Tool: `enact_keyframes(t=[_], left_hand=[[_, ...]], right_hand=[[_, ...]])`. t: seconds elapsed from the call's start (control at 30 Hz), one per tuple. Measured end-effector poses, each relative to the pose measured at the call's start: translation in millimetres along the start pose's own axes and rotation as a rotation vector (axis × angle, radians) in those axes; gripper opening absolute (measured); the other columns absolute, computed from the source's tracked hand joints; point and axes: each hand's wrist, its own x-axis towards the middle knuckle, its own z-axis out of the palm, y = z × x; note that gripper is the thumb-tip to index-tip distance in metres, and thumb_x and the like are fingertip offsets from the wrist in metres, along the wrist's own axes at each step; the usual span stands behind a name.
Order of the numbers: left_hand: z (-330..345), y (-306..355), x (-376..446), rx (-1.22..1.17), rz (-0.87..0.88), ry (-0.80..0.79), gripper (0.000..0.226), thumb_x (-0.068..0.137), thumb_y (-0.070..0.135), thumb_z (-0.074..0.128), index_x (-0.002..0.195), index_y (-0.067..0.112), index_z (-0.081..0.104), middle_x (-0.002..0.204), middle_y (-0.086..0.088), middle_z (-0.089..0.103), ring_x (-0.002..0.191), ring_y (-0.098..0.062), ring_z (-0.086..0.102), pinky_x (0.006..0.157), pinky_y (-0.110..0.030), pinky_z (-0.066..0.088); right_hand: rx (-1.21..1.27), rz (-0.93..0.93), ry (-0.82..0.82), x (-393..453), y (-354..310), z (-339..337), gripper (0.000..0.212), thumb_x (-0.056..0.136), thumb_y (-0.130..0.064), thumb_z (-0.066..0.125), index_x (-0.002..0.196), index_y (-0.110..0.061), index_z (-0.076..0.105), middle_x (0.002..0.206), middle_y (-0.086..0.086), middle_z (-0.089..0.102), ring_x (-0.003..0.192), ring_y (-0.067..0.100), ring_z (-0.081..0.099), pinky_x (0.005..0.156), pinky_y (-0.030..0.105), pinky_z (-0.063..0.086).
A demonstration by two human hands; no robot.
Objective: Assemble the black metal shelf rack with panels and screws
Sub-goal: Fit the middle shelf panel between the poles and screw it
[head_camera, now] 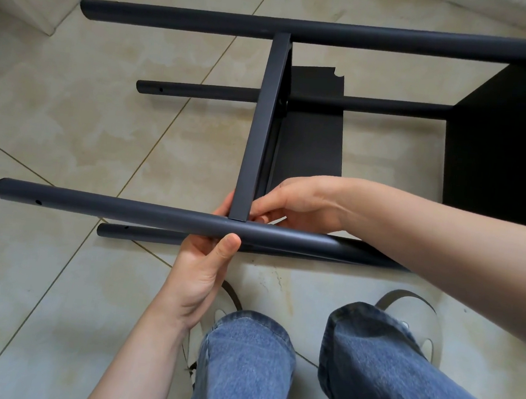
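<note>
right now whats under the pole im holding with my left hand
Directly below the near pole, which the left hand grips, a second black pole lies on the tiled floor. Its right stretch is covered by the right forearm, so that end cannot be seen.

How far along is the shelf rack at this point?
Partly built. Done: the end panel at right already sits between the poles. In hand: the left hand grips the near pole while the right hand works at its joint with the middle panel; no screw is visible there. Left: the poles' free ends at left show empty holes.
</note>
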Motion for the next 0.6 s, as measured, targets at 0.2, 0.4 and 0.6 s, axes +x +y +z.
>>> enact_keyframes(t=[0.2, 0.4, 0.6], left_hand=[[0.6, -0.6, 1.0, 0.005, 0.012, -0.015, 0.087, 0.064, 0.051, 0.09, 0.139, 0.02, 0.056, 0.125, -0.005, 0.07, 0.128, -0.023, 0.059, 0.115, -0.03, 0.038], [1.2, 0.7, 1.2, 0.023, 0.009, -0.016, 0.084, 0.068, 0.049, 0.087, 0.141, 0.021, 0.055, 0.129, -0.007, 0.068, 0.13, -0.024, 0.057, 0.111, -0.029, 0.041], [-0.4, -0.4, 1.4, 0.018, 0.016, -0.013, 0.084, 0.066, 0.05, 0.088, 0.139, 0.022, 0.058, 0.125, -0.006, 0.07, 0.126, -0.022, 0.06, 0.112, -0.028, 0.041]], right_hand=[[0.046, -0.035, -0.07, 0.6, 5.3, -0.1, 0.018, 0.099, -0.022, 0.054, 0.107, -0.008, 0.063, 0.111, 0.012, 0.054, 0.103, 0.023, 0.055, 0.105, 0.042, 0.045], [0.026, 0.027, -0.078, 1.8, -0.3, -0.9, 0.02, 0.098, -0.022, 0.055, 0.088, -0.013, 0.07, 0.094, 0.004, 0.064, 0.087, 0.017, 0.061, 0.076, 0.029, 0.052], [0.002, 0.059, -0.032, 0.8, -7.7, -1.0, 0.018, 0.096, -0.017, 0.057, 0.08, -0.012, 0.064, 0.078, 0.004, 0.06, 0.084, 0.02, 0.056, 0.091, 0.036, 0.047]])
